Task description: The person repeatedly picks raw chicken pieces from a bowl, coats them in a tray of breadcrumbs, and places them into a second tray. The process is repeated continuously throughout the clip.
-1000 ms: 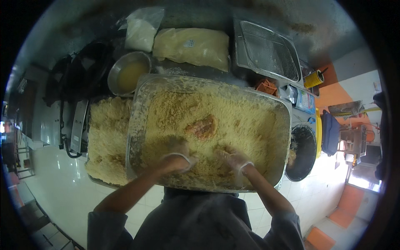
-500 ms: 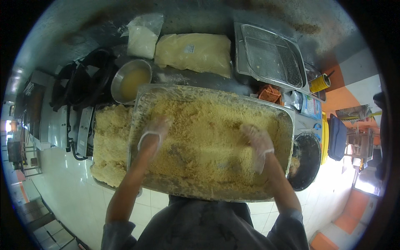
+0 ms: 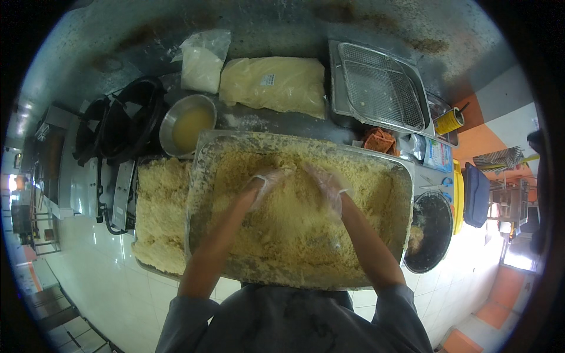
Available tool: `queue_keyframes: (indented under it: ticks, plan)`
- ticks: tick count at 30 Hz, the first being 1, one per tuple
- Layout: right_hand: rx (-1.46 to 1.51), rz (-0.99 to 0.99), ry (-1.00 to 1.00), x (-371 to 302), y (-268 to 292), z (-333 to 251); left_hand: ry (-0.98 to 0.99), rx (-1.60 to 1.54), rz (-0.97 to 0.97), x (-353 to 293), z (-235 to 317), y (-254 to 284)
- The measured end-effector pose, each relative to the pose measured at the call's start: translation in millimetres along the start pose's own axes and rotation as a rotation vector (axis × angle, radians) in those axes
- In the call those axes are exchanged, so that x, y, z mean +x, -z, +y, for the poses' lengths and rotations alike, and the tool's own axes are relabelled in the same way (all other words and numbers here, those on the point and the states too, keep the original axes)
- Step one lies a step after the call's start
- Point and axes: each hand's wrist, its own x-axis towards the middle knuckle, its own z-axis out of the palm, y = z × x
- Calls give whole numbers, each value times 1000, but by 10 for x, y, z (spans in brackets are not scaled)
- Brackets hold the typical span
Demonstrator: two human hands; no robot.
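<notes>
A large metal tray (image 3: 203, 223) in front of me holds a layer of pale yellow, crumbly flour-like breading (image 3: 282, 226). Both of my hands wear thin clear plastic gloves dusted with it. My left hand (image 3: 271, 181) rests in the breading near the far middle, its fingers stretched toward a small heap with clumps at the fingertips. Close to its right, my right hand (image 3: 325, 183) slants inward, fingers extended and slightly blurred. A narrow gap separates the hands. Their fingertips are partly covered, and I see no separate object in either.
Left stands another tray of lumpy breading (image 3: 162, 212); behind it, a metal bowl of yellowish liquid (image 3: 191, 123) and black containers (image 3: 129, 120). Two plastic bags, one white (image 3: 203, 65), one cream (image 3: 273, 85), lie behind. Right are a wire-mesh basket (image 3: 382, 88) and a black tub (image 3: 432, 235).
Both hands have moved inward from opposite sides of the tray, coming close together at its far middle. Breading is now heaped between and ahead of them. The view has shifted slightly.
</notes>
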Motion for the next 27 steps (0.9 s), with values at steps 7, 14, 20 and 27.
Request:
queue_keyframes:
  ticks: [7,14,20,27]
  plan:
    - [-1451,-799,592,404,436,3,-69,100,79,160,-162,47]
    - [-1881,-184,-186,-223,632,-411,183,-92,-13,-152,-466,121]
    - [-1339,-143,15,-815,391,-70,58,-71,59,-448,-477,-208]
    - [-2080,10,25,-1590,296,-429,27,560,158,-724,-170,-297]
